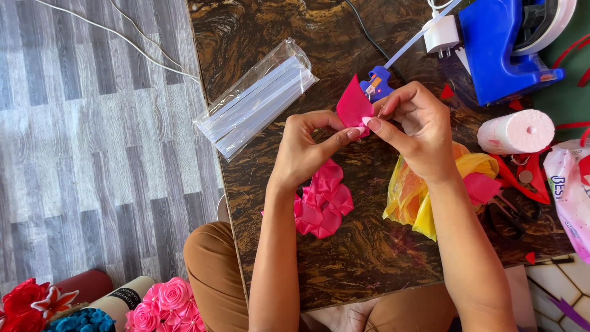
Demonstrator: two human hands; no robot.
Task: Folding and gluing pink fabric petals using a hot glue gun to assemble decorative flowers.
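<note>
My left hand (305,147) and my right hand (416,128) meet over a dark marbled table (362,258), both pinching a folded pink ribbon petal (353,103) between thumb and fingertips. The petal stands upright next to the tip of a blue glue gun (375,82). Below my left hand lies a pile of folded pink ribbon petals (323,200). A yellow plastic bag (413,197) with more pink pieces sits under my right wrist.
A clear packet of glue sticks (257,97) lies at the table's left. At the right are a blue tape dispenser (499,50), a white foam roll (516,131), and red-handled scissors (515,190). Ribbon rose bouquets (165,305) stand on the grey floor.
</note>
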